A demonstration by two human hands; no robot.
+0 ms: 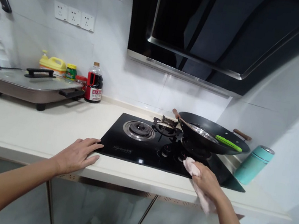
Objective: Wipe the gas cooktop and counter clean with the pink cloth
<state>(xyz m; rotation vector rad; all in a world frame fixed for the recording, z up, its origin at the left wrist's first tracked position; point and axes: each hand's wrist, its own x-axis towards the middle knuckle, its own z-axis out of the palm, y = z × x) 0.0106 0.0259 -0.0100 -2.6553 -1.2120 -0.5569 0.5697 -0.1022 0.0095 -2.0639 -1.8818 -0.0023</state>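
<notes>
My right hand is closed around a pale pink cloth, pressing it by the right control knob of the black glass gas stove. Part of the cloth hangs down over the counter's front edge. At the stove's front left corner, my left hand lies with its fingers spread, fingertips on the glass edge and palm by the white counter. A second knob sits left of the cloth. The left burner is bare of its pan support; a black pan support stands behind it.
A black wok with a green-handled utensil rests over the right burner. Right of it leans a teal flask. An electric pan, a soy sauce bottle and cleaners stand left. The range hood hangs overhead.
</notes>
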